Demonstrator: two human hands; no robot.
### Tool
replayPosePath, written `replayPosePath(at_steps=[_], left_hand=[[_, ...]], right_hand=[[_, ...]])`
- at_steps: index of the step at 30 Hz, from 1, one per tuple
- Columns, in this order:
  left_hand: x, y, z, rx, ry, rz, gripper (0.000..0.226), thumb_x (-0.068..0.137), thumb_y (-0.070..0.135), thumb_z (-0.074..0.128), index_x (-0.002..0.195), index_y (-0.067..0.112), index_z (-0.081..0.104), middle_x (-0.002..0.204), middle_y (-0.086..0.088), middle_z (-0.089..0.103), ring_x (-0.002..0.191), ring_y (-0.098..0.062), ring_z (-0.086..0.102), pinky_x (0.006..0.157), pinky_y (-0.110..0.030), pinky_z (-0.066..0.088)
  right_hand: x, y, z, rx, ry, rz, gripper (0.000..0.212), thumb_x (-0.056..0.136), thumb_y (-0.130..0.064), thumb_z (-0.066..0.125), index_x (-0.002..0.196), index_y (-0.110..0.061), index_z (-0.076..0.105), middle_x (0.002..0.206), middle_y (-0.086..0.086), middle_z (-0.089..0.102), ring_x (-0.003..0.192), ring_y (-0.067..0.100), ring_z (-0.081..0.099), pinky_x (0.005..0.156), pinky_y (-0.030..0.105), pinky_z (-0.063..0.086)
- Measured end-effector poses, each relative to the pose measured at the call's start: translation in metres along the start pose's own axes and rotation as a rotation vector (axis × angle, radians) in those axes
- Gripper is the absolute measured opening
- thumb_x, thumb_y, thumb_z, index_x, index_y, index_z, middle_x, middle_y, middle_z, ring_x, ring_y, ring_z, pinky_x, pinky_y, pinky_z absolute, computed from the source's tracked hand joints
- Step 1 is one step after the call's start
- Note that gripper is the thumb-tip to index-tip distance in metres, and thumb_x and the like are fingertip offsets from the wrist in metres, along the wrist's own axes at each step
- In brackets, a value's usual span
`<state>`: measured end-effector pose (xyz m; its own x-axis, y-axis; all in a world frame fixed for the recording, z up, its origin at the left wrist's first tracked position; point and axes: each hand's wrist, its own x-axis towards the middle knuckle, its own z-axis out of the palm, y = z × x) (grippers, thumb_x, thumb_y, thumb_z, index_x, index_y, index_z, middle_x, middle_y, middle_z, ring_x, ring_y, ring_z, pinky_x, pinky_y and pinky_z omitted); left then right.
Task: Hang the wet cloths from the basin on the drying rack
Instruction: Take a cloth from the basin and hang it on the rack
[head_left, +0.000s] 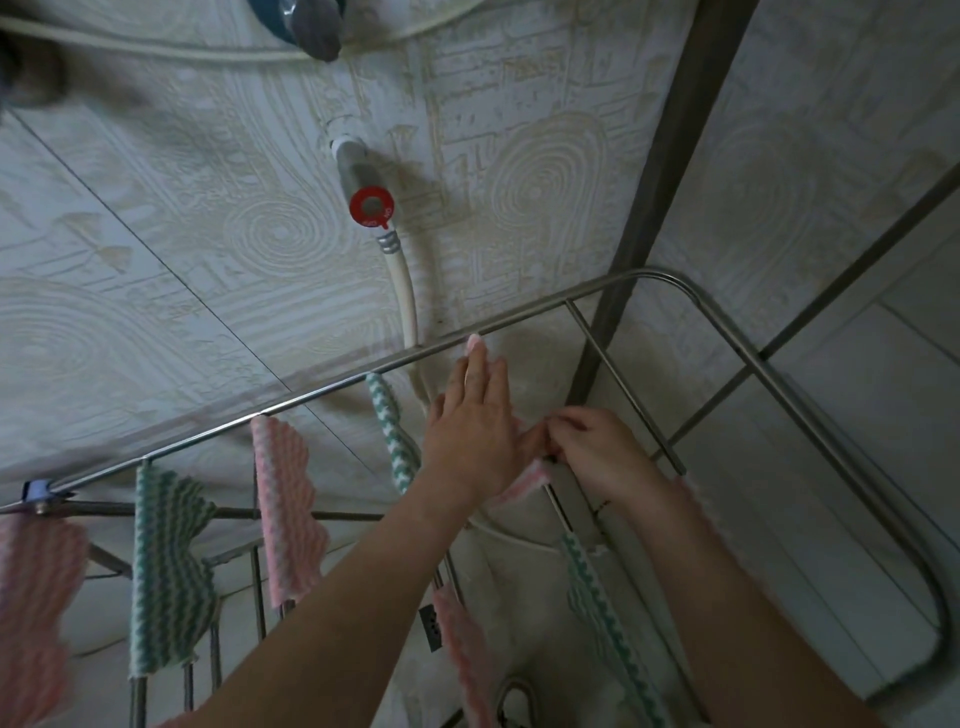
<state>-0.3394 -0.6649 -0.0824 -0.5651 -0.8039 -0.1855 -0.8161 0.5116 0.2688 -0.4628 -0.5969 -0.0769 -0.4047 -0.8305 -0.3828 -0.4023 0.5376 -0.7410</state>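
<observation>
A steel drying rack (524, 315) fills the lower half of the view. A pink wavy cloth (530, 480) lies over one of its rods, between my hands. My left hand (475, 426) rests flat on it with fingers stretched toward the rack's far rail. My right hand (592, 452) pinches the cloth's edge against the rod. Other cloths hang on the rods: a green one (169, 566), a pink one (288, 512), a narrow green one (395, 431), another green one (605, 618) and a pink one (465, 654). The basin is out of view.
Patterned wall tiles stand behind the rack, with a tap with a red handle (370, 205) and a white hose (408, 306) below it. A dark metal post (660, 197) runs up on the right. A pink cloth (36, 597) hangs at the far left.
</observation>
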Motion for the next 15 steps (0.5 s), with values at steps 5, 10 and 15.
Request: replayPosePath(at_steps=[5, 10, 15], left_hand=[[-0.014, -0.009, -0.007, -0.163, 0.041, 0.109, 0.076, 0.094, 0.052, 0.036, 0.150, 0.020, -0.004, 0.159, -0.002, -0.014, 0.147, -0.024, -0.007, 0.119, -0.046, 0.010], [-0.034, -0.016, -0.004, -0.221, -0.037, 0.237, 0.074, 0.096, 0.040, 0.043, 0.150, 0.013, 0.001, 0.159, -0.003, -0.008, 0.147, -0.017, -0.005, 0.118, -0.025, 0.000], [-0.040, -0.011, -0.003, -0.262, -0.027, 0.233, 0.076, 0.095, 0.031, 0.050, 0.150, 0.010, 0.002, 0.160, -0.003, -0.006, 0.146, -0.018, 0.009, 0.116, -0.029, 0.020]], right_hand=[[-0.025, -0.012, -0.009, 0.008, -0.109, -0.119, 0.015, 0.093, -0.022, 0.054, 0.080, -0.026, 0.061, 0.063, -0.012, 0.064, 0.058, -0.007, 0.059, 0.060, 0.014, 0.043], [-0.034, -0.015, -0.003, -0.229, 0.000, -0.195, 0.016, 0.090, -0.028, 0.061, 0.095, -0.018, 0.072, 0.071, -0.008, 0.067, 0.057, -0.005, 0.054, 0.050, 0.009, 0.032], [-0.041, -0.021, 0.002, -0.354, 0.073, -0.181, 0.019, 0.089, -0.024, 0.061, 0.103, -0.015, 0.070, 0.096, 0.003, 0.072, 0.084, 0.016, 0.065, 0.067, 0.021, 0.042]])
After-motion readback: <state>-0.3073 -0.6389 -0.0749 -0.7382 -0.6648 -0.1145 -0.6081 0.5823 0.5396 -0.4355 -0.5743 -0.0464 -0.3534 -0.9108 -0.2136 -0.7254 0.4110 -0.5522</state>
